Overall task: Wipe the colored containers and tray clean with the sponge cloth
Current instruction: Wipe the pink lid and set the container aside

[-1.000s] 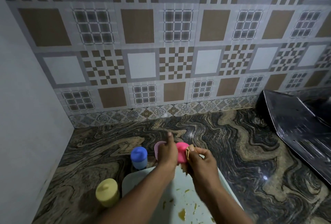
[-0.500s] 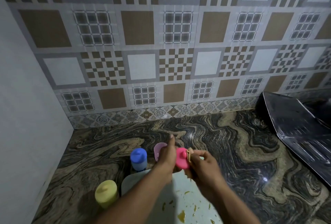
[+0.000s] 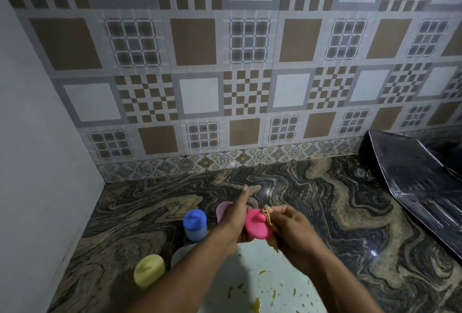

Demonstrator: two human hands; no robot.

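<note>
Above the smeared tray (image 3: 250,265), folded cloth (image 3: 268,216) meets rounded pink container (image 3: 257,225).

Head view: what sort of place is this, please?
Most likely a home kitchen: a patterned tiled wall rises behind a polished stone counter, and a food-spattered tray lies on it.

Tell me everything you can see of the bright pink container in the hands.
The bright pink round plastic-looking container is smooth, with a small raised knob on its top. It is tilted, top toward the camera, held over the stained pale tray. The left hand grips its left side, one finger pointing straight out. The right hand presses a tan sponge cloth against its right edge.
</note>
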